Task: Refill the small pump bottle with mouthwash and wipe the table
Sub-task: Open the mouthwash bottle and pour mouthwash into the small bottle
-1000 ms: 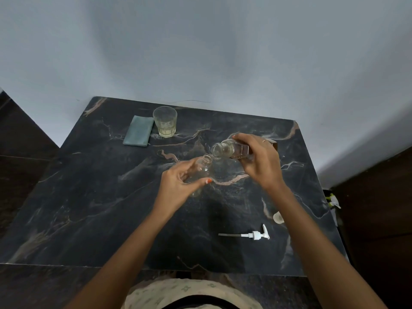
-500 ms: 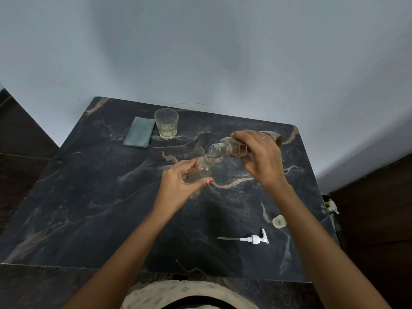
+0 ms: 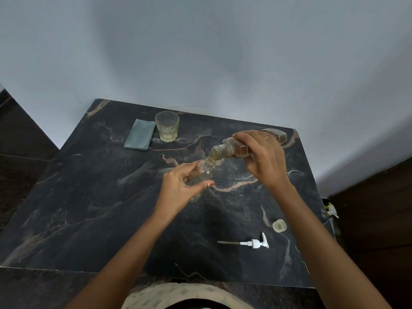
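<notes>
The refill is the step in hand: the pour from the big bottle into the small bottle, near the middle of the tabletop, a little toward its far edge.

The left hand curls round the small bottle, thumb on the near side and fingers on the far side, and holds it with its open neck leaning toward the right. The right hand wraps over the big bottle's body and holds it almost on its side, mouth just above the small neck and nearly touching it. Pale liquid shows in the big bottle's neck; whether a stream is falling is too fine to tell, and so is the level in the small bottle.

The next move calls for a slow, steady tilt with the two mouths kept in line — both necks are narrow, so a slip would likely spill. After that the big bottle must be righted and the pump screwed back on; it lies near the near right corner, with the cap just beside it toward the right edge. The wipe is not yet begun — the cloth lies folded by the far edge, beside a glass.
</notes>
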Available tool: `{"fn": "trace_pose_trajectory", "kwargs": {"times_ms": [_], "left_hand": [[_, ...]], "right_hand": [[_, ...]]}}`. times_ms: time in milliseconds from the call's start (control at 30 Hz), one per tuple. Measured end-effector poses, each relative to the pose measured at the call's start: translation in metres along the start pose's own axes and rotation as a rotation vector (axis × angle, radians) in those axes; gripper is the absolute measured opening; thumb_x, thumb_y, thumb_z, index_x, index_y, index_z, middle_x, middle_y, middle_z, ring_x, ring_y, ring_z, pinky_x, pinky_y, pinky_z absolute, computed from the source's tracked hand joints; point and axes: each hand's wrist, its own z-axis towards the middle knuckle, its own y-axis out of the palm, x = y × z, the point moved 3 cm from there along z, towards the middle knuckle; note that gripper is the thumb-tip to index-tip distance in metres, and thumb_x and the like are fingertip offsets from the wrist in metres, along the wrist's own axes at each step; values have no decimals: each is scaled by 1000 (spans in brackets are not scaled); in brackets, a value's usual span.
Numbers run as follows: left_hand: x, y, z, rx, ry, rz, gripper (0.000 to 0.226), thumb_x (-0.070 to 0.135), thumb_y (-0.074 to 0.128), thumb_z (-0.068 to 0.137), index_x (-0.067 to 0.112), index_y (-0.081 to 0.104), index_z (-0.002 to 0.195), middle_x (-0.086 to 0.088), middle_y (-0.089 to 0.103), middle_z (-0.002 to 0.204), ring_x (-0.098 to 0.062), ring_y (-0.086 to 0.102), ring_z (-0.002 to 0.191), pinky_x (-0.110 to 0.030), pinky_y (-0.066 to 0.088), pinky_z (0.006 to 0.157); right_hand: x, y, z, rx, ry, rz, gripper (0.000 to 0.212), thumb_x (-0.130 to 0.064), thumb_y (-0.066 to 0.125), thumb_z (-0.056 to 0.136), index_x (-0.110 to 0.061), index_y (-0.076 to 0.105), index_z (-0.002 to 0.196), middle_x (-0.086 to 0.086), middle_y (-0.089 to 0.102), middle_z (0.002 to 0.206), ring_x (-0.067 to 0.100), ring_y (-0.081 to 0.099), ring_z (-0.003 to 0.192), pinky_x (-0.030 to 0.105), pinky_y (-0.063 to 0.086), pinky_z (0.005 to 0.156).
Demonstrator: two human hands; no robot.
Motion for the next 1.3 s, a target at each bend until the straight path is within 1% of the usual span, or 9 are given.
{"fn": "trace_pose_trajectory", "kwargs": {"times_ms": [233, 333, 433, 567, 667, 767, 1000, 1133, 1300], "left_hand": [[-1, 0, 1, 4, 14, -15, 54, 11, 80, 63, 25, 59, 110, 6, 67, 101, 0, 63, 97, -10, 47, 84], [-3, 0, 1, 4, 13, -21, 55, 11, 80, 63, 24, 59, 111, 4, 67, 103, -1, 63, 97, -11, 47, 85], [-4, 1, 1, 3, 9, -20, 52, 12, 80, 63, 21, 61, 111, 2, 68, 104, -3, 63, 98, -11, 47, 85], [-4, 0, 1, 12, 16, -19, 48, 12, 80, 62, 28, 61, 104, 1, 68, 105, -2, 63, 98, -12, 47, 85], [-5, 1, 1, 7, 10, -18, 51, 12, 80, 63, 26, 60, 108, 2, 67, 105, -4, 63, 98, -13, 48, 86], [-5, 2, 1, 14, 9, -25, 51, 11, 80, 62, 30, 60, 105, 4, 67, 104, -3, 63, 97, -12, 47, 84], [-6, 2, 1, 16, 8, -36, 54, 9, 80, 62, 27, 59, 108, 13, 65, 98, 6, 62, 94, -7, 46, 81], [-5, 2, 0, 22, 22, -46, 53, 6, 80, 62, 36, 58, 101, 16, 64, 97, 8, 62, 92, -6, 46, 79], [-5, 2, -1, 20, 24, -48, 53, 5, 79, 63, 37, 58, 99, 16, 64, 97, 7, 62, 92, -6, 46, 78]], "right_hand": [[0, -1, 2, -19, -1, -18, 35, 2, 72, 68, -7, 65, 101, 8, 71, 98, 27, 67, 88, 32, 48, 78], [1, -1, 3, -14, -4, -23, 38, 6, 73, 65, -8, 66, 100, 7, 72, 96, 25, 67, 87, 31, 49, 76], [1, -1, 4, -13, -6, -23, 41, 8, 72, 62, -8, 65, 100, 6, 72, 96, 25, 67, 86, 31, 46, 75], [2, -2, 4, -13, -10, -29, 41, 10, 71, 62, -7, 66, 99, 7, 72, 95, 25, 67, 85, 26, 39, 76], [1, -3, 4, -12, -16, -31, 39, 8, 71, 64, -7, 66, 100, 7, 72, 95, 25, 67, 85, 27, 41, 77], [2, -4, 5, -9, -18, -42, 38, 7, 71, 65, -7, 66, 100, 7, 72, 95, 25, 67, 85, 28, 41, 77], [1, -7, 5, -4, -33, -35, 38, 7, 73, 64, -6, 66, 99, 8, 72, 94, 26, 68, 84, 32, 51, 75], [1, -7, 6, 0, -37, -38, 38, 5, 75, 64, -7, 66, 98, 8, 72, 94, 27, 68, 84, 33, 51, 74], [3, -7, 5, 4, -44, -42, 40, 6, 74, 62, -7, 66, 99, 8, 72, 94, 27, 68, 84, 33, 51, 74]]}}
